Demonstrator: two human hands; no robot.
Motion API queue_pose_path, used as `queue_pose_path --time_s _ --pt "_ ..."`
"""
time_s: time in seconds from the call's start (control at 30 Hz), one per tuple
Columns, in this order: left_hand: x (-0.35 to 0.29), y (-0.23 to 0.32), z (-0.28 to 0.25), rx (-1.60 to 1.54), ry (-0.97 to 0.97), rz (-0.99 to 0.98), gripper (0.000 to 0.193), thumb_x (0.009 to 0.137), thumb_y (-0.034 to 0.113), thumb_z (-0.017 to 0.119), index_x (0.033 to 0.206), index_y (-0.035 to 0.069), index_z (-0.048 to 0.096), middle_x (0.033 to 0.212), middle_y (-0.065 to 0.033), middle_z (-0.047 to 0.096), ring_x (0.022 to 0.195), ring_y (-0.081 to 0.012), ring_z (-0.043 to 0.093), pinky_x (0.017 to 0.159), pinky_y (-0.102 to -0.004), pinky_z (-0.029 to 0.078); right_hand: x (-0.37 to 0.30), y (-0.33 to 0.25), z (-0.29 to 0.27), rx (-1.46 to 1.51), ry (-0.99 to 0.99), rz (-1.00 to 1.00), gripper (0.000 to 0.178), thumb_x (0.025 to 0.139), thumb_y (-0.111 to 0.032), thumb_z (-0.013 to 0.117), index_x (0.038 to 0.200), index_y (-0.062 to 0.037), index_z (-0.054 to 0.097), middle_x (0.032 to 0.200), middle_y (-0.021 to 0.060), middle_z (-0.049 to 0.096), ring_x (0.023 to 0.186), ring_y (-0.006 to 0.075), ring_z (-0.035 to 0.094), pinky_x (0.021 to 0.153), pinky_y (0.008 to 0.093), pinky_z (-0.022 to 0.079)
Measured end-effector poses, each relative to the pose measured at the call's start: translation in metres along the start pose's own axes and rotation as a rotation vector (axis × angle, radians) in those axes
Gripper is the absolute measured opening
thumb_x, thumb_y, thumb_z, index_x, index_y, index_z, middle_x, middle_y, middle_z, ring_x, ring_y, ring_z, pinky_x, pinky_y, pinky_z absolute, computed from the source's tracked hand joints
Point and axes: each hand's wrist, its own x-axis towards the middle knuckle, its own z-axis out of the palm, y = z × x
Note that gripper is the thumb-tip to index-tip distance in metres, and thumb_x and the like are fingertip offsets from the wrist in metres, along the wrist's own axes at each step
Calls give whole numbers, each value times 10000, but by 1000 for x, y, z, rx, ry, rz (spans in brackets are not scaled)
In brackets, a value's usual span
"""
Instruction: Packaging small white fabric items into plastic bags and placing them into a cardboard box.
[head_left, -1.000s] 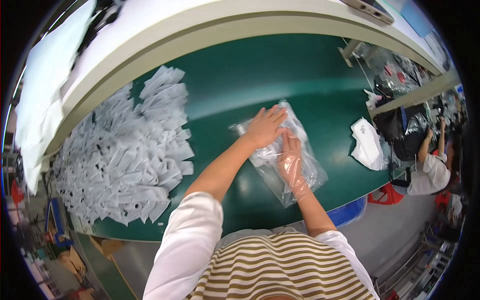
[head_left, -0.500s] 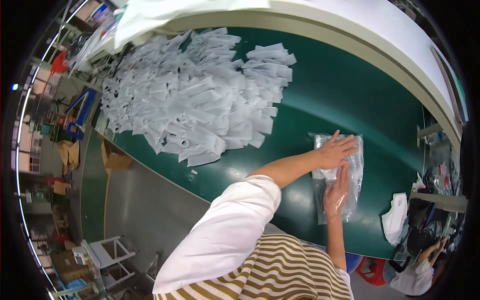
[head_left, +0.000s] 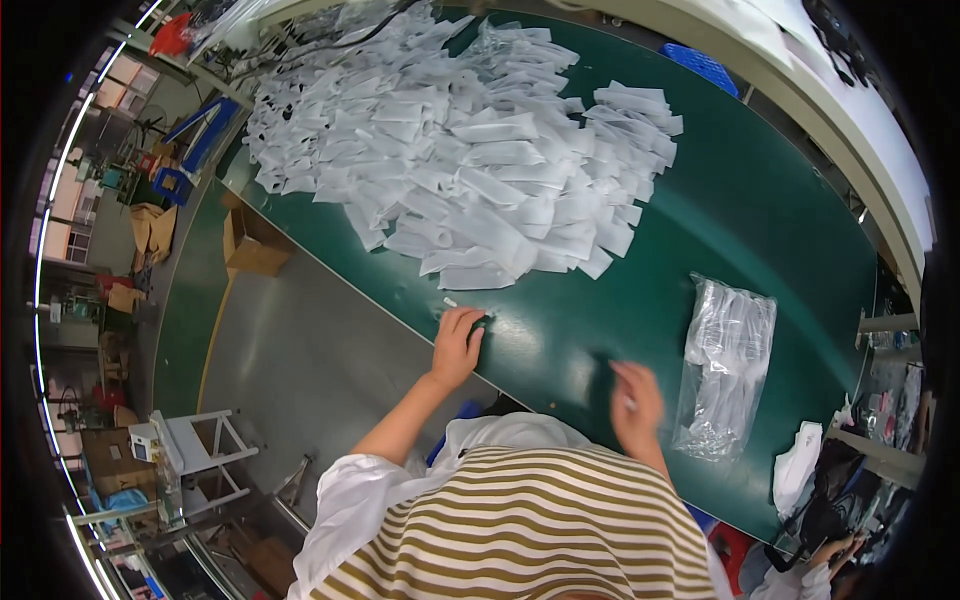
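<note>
1 clear plastic bag (head_left: pixel 725 368) lies flat on the green table (head_left: pixel 810 230) to the right of the hands, apart from both, with whitish pieces showing through its film, while a broad heap of translucent white sleeves (head_left: pixel 500 170) covers the far left. The left hand (head_left: pixel 457 350), fingers loosely bent and parted with nothing visible in them, is just beside a small white scrap (head_left: pixel 450 302); the right hand (head_left: pixel 638 408) is blurred, its fingers partly curled, and I cannot tell whether it grips anything.

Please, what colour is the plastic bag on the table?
The plastic bag is clear, with whitish contents; the head view shows it best.
</note>
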Motion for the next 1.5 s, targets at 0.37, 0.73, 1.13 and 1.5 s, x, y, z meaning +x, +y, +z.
queue_pose_path --time_s 0.37,0.73,1.13,1.5 --pt "-20 -12 -26 -151 -65 -86 301 845 37 633 1145 38 611 1089 -162 592 967 -352 603 826 -390 506 114 42 227 -336 -336 -312 440 789 4 580 1226 17 530 1120 240 547 840 390 616 746 421 522" --pt "23 -24 -47 130 100 80 400 806 53 667 1197 50 585 1161 -137 587 1040 -299 607 940 -392 457 92 22 196 22 -556 270 174 829 -37 610 990 -20 672 986 199 585 825 379 598 710 404 488" --pt "8 -88 -32 -13 -301 252 347 709 33 686 1047 27 606 1006 -127 544 915 -289 597 889 -444 458 148 1 253 -363 -445 -170 426 832 -53 575 1255 -35 525 1043 181 563 816 379 621 739 449 511" --pt "38 -74 -59 187 -192 398 302 653 59 725 921 54 587 1181 -114 529 1164 -325 476 961 -543 377 98 8 223 -156 -505 -131 330 791 1 614 1101 -44 510 1018 190 562 763 383 625 646 471 508"
